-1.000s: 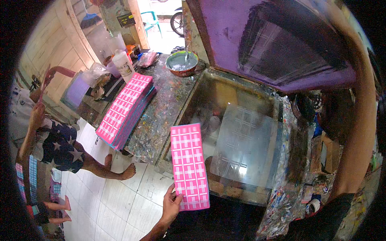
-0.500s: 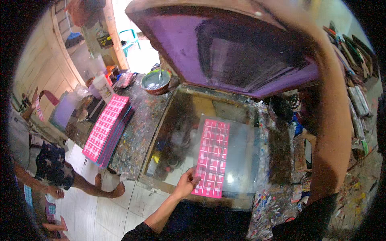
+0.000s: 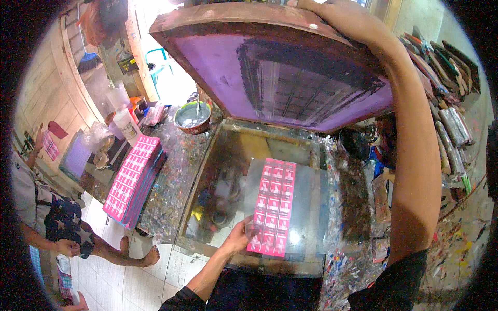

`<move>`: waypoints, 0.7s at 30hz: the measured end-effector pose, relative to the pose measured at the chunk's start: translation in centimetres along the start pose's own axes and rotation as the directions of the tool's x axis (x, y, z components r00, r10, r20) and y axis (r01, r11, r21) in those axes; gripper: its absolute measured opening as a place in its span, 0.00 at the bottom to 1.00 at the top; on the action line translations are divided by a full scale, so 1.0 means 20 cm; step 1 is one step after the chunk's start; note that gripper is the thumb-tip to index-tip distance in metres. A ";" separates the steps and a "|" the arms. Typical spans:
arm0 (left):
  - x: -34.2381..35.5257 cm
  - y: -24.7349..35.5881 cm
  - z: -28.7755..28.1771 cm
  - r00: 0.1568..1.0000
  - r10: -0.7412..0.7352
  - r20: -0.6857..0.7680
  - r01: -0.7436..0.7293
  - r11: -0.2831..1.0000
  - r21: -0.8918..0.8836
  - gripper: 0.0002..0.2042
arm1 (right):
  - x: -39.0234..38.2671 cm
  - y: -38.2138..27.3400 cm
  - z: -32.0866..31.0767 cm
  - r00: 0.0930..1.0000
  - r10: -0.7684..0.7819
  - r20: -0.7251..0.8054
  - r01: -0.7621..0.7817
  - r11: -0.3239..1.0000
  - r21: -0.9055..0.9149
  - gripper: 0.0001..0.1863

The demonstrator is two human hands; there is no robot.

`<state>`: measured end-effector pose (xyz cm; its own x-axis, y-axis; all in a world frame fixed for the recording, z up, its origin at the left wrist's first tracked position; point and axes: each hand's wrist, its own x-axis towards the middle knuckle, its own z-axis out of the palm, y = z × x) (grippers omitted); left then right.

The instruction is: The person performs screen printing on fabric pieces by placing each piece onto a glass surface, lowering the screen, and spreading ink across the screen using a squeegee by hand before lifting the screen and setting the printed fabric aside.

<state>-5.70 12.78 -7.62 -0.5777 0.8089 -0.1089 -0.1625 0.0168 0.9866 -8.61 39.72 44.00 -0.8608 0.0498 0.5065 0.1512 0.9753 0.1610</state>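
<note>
A pink plaid-printed rectangular piece lies on the glass-topped frame, beneath or against a translucent sheet. My left hand pinches at the lower left of the pink piece and the sheet's edge. Above, my right hand grips the upper wooden edge of a tilted screen with purple and dark mesh. To the left, a stack of pink plaid pieces with blue sides sits on the paint-stained bench.
A bowl of pale liquid, a white bottle and clutter line the bench. Long-handled tools lean at right. Another person is at the far left. A doorway with a teal chair is behind.
My left hand has moved the pink piece right and up onto the glass. My right arm has lowered the screen somewhat, so its top edge and my right hand are now in view.
</note>
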 end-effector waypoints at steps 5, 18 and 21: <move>-0.01 -0.07 0.00 0.998 -0.029 -0.053 0.028 0.999 -0.023 0.25 | -0.08 -0.13 -0.10 0.973 0.224 0.055 -0.226 0.973 0.045 0.37; 0.03 -0.01 0.01 0.991 0.009 -0.133 -0.006 1.000 0.023 0.21 | -0.02 -0.07 -0.01 0.997 0.065 0.036 -0.064 0.997 -0.032 0.28; 0.02 0.08 0.02 0.992 0.035 -0.119 0.015 0.920 0.392 0.24 | 0.01 0.03 0.00 0.994 -0.112 0.016 0.113 0.991 -0.073 0.33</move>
<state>-5.83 13.45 -5.93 -0.6744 0.7331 -0.0883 0.1557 0.2581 0.9535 -8.60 40.30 44.23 -0.8799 -0.0566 0.4719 0.0879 0.9564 0.2786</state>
